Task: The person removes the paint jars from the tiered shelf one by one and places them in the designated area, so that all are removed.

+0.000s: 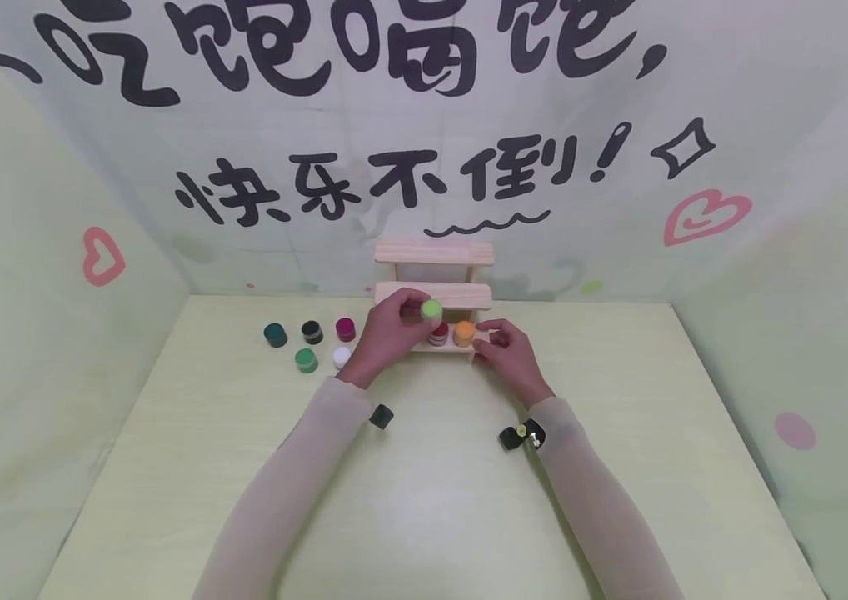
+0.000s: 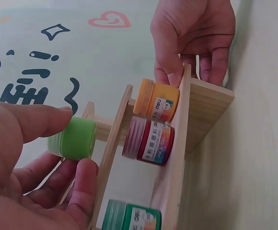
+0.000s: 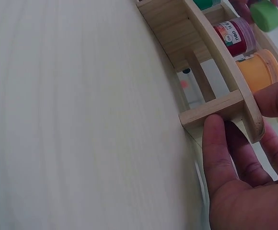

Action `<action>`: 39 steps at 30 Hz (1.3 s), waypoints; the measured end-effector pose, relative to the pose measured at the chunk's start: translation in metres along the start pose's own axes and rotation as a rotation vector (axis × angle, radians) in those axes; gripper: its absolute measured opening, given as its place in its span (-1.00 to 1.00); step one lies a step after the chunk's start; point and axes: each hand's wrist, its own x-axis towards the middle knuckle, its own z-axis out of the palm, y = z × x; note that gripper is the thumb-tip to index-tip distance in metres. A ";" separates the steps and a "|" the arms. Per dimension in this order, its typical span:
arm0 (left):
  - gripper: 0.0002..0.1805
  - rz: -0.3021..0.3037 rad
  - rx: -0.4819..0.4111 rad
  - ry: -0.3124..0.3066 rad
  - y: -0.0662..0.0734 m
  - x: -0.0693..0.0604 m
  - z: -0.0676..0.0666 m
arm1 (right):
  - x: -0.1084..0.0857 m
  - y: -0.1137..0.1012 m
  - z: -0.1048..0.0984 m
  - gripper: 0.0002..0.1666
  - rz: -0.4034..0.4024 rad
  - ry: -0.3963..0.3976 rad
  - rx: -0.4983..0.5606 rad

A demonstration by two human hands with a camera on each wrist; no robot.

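Observation:
My left hand point(image 1: 391, 335) pinches a light green jar point(image 1: 431, 309) between thumb and fingers, above the lowest step of a wooden stepped rack point(image 1: 433, 295). In the left wrist view the light green jar point(image 2: 78, 138) is beside the middle board. On the lowest step stand an orange jar point(image 2: 156, 100), a dark red jar point(image 2: 149, 140) and a dark green jar point(image 2: 132, 216). My right hand point(image 1: 511, 358) holds the rack's right end; in the right wrist view its fingers touch the end support point(image 3: 213, 111) and its thumb is near the orange jar point(image 3: 259, 71).
Left of the rack on the table point(image 1: 431, 500) stand a teal jar point(image 1: 275, 335), a black jar point(image 1: 311, 332), a magenta jar point(image 1: 345, 329), a green jar point(image 1: 306, 360) and a white jar point(image 1: 341, 357). A printed cloth point(image 1: 334, 250) hangs behind the rack.

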 end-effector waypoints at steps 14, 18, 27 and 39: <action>-0.56 -0.014 -0.005 0.015 -0.023 -0.028 -0.028 | -0.001 0.002 -0.004 -0.61 -0.004 0.027 0.044; -0.52 -0.018 0.011 0.027 -0.032 -0.034 -0.037 | -0.002 0.002 -0.004 -0.61 0.000 0.031 0.051; -0.50 -0.034 0.073 0.063 -0.053 -0.054 -0.070 | -0.002 0.003 0.002 -0.60 0.003 0.029 0.059; -0.42 -0.086 0.101 0.117 -0.080 -0.076 -0.116 | 0.001 0.004 0.001 -0.62 0.016 0.028 0.020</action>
